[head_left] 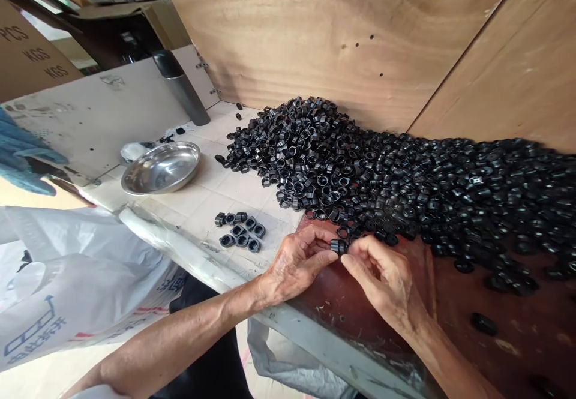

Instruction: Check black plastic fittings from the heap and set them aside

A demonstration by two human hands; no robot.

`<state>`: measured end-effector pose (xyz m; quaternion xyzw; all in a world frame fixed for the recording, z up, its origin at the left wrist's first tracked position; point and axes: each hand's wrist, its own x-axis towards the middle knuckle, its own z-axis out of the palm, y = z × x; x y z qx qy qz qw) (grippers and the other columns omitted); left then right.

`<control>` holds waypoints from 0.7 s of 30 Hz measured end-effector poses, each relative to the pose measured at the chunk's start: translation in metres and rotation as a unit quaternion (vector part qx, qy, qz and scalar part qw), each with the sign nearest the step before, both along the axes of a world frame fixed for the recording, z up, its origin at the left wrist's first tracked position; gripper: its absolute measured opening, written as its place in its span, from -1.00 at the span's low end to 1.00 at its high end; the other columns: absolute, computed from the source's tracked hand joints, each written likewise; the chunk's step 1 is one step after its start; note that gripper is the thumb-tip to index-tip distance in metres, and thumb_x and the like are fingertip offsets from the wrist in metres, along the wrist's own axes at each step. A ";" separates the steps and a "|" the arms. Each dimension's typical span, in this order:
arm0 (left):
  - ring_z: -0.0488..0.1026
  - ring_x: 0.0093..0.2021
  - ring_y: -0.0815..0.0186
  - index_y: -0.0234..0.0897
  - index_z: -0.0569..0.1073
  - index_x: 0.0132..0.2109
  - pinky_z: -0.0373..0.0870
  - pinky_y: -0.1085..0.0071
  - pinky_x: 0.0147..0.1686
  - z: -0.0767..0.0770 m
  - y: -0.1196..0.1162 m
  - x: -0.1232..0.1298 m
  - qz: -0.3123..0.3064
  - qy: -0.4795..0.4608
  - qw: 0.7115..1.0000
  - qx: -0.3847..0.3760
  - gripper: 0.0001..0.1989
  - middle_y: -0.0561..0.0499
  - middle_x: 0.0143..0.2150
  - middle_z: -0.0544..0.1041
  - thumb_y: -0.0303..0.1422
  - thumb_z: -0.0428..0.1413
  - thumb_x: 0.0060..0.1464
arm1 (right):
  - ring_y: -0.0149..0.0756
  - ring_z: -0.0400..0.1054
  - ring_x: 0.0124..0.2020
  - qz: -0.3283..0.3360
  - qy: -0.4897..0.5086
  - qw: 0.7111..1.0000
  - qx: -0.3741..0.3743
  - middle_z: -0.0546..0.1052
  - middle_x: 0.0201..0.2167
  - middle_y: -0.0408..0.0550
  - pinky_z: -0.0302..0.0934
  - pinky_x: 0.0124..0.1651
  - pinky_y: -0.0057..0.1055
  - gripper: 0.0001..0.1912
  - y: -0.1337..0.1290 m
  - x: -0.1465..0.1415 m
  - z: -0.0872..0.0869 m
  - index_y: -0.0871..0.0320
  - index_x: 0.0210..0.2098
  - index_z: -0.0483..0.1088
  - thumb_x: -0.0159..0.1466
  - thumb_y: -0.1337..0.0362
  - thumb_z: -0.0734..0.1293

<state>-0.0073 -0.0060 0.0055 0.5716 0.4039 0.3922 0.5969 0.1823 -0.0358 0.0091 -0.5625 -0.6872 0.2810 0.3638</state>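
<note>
Between the fingertips of both hands, over the dark red board [360,294], sits a small black ribbed plastic cap [337,246]. My left hand [299,261] pinches it from the left with thumb and fingers. From the right, my right hand [382,270] meets it with thumb and forefinger closed on its other end, where a thin dark piece partly shows. A small cluster of black plastic caps [242,241] lies left of my left hand. Just beyond both hands rises a large pile of black ring-shaped parts [310,147].
More flat black parts [495,189] spread along the wooden back panel [337,45] to the right. A shiny metal bowl [162,168] and a dark flask [182,87] stand at the left. White sacks [90,285] hang below the table edge; one black piece [483,324] lies alone at right.
</note>
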 end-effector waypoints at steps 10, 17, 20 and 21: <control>0.61 -0.16 0.22 -0.30 0.53 -0.06 0.56 0.32 -0.12 -0.010 -0.002 0.001 -0.013 0.025 0.998 0.048 -0.78 -0.10 -0.13 0.65 -0.29 0.24 0.19 | -0.35 0.36 -0.57 -0.012 0.050 0.995 -0.084 0.46 -0.57 -0.18 0.23 -0.47 -0.46 -0.68 -0.001 -0.005 -0.006 0.09 -0.34 0.39 0.43 0.04 0.21; 0.62 -0.16 0.23 -0.31 0.51 -0.10 0.55 0.34 -0.09 0.000 -0.001 0.002 -0.005 -0.040 0.999 -0.026 -0.75 -0.08 -0.16 0.66 -0.25 0.27 0.16 | -0.37 0.33 -0.59 -0.001 0.067 0.994 -0.084 0.45 -0.59 -0.20 0.19 -0.47 -0.45 -0.74 -0.003 -0.008 -0.013 0.08 -0.35 0.38 0.42 0.11 0.25; 0.63 -0.19 0.23 -0.30 0.51 -0.07 0.56 0.35 -0.12 0.001 0.000 0.001 -0.023 -0.030 0.997 -0.066 -0.73 -0.07 -0.19 0.67 -0.23 0.26 0.17 | -0.36 0.38 -0.52 -0.022 0.091 0.994 -0.058 0.49 -0.51 -0.20 0.21 -0.42 -0.45 -0.88 -0.002 -0.010 -0.014 0.08 -0.19 0.43 0.36 0.19 0.30; 0.63 -0.19 0.23 -0.30 0.51 -0.05 0.56 0.33 -0.12 0.000 0.001 0.000 -0.037 -0.022 0.996 -0.079 -0.72 -0.07 -0.20 0.67 -0.23 0.25 0.18 | -0.36 0.40 -0.50 -0.025 0.103 0.993 -0.054 0.50 -0.50 -0.20 0.21 -0.41 -0.46 -0.89 -0.002 -0.010 -0.014 0.08 -0.17 0.44 0.34 0.21 0.31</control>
